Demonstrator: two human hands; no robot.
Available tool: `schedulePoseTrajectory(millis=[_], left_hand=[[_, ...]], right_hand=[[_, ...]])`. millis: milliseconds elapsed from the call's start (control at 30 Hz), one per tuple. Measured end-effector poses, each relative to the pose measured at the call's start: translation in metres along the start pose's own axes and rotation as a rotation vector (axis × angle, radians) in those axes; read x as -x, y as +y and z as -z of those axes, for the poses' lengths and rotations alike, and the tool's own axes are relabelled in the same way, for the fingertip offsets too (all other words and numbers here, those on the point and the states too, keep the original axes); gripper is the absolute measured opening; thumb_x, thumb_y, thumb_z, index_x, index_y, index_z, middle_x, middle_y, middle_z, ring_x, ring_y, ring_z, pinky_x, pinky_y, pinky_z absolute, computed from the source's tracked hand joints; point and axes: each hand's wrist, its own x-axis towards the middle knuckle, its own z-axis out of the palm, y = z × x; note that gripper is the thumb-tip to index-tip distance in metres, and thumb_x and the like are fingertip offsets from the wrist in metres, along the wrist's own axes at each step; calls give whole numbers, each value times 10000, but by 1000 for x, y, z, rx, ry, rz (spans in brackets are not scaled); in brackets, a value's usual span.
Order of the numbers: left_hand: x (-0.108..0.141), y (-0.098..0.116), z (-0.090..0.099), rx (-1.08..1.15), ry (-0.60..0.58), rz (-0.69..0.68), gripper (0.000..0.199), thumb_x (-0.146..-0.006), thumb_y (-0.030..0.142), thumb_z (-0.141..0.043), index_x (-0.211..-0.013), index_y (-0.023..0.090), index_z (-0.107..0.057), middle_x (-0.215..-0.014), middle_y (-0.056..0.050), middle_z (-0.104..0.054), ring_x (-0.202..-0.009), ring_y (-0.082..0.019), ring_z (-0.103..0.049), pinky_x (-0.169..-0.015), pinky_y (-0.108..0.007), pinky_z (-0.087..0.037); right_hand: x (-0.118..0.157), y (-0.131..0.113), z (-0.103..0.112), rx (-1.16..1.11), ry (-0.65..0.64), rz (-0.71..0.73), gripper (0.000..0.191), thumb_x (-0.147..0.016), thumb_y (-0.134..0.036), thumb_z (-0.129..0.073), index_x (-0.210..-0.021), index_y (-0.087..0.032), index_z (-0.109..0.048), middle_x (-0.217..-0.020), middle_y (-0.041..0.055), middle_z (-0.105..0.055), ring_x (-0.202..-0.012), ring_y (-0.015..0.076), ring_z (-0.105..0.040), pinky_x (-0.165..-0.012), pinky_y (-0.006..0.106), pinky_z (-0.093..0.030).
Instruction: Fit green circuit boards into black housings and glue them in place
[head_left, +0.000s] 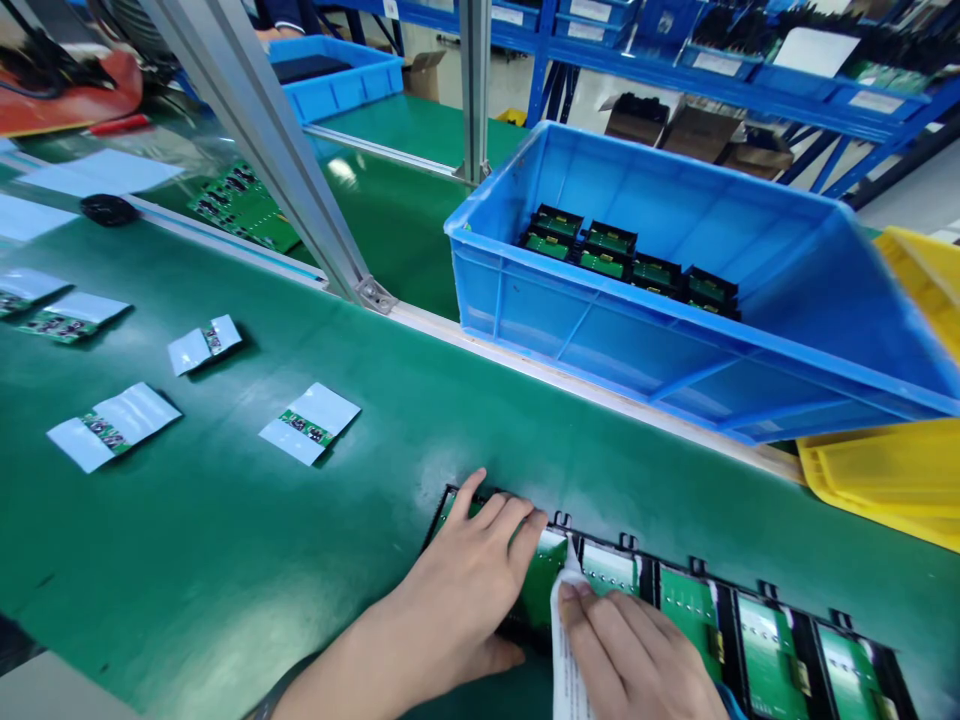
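A row of black plastic housings [727, 630] with green circuit boards [686, 605] inside lies on the green table, near its front. My left hand [469, 575] grips the left end of this row, fingers over the far edge and thumb on the near side. In my right hand [637, 650] is a white glue tube [566, 645], pinched with its pointed nozzle down. The nozzle tip is at the far edge of a board, just right of my left fingers. My hands hide part of the housings.
Behind the row stands a large blue bin [600, 340] with several board-filled black housings. Yellow bins [885, 480] sit at the right. Several small boards in white wrapping [311, 420] lie at the left. A metal post [277, 140] rises from the table rail.
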Motion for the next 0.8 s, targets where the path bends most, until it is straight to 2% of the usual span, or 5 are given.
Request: schedulePoseTrajectory(millis=[167,367,533,800], left_hand=[[0,1,0,2,-7,7,877,-675,452,-789,-1369,78,-406,-1248,-170,-546,-1180,-349,-491,-1160,-600,-117],[-2,1,5,3,-43,-5,856,-696,442,-778,-1368,59,-411,-1246,-184,-546,-1168,-355,-504,-1146,-612,-163],[0,1,-1,7,-4,1,902,-674,450,-785,-1385,60,-390,-1254,-179,-542,-1180,-349,-489,-1159,-603,-111],[0,0,-3,14,-22,4,913,-673,442,-785,-1392,49,-383,-1273,-177,-531,-1195,-342,-470,-1164,-593,-83]], right_hand=[[-4,-1,0,1,5,-4,295,-887,14,-398,-925,-74,-676,-727,53,-667,-600,162,-632,-524,277,-522],[-3,-1,2,-7,-1,-9,300,-883,18,-396,-927,-75,-678,-732,57,-670,-608,161,-640,-522,269,-531],[-2,-2,2,9,-11,-4,301,-882,20,-395,-930,-73,-677,-736,58,-670,-607,161,-637,-521,272,-533],[-3,-3,1,4,-1,-26,286,-903,3,-402,-909,-86,-674,-723,44,-659,-610,154,-635,-533,262,-527]])
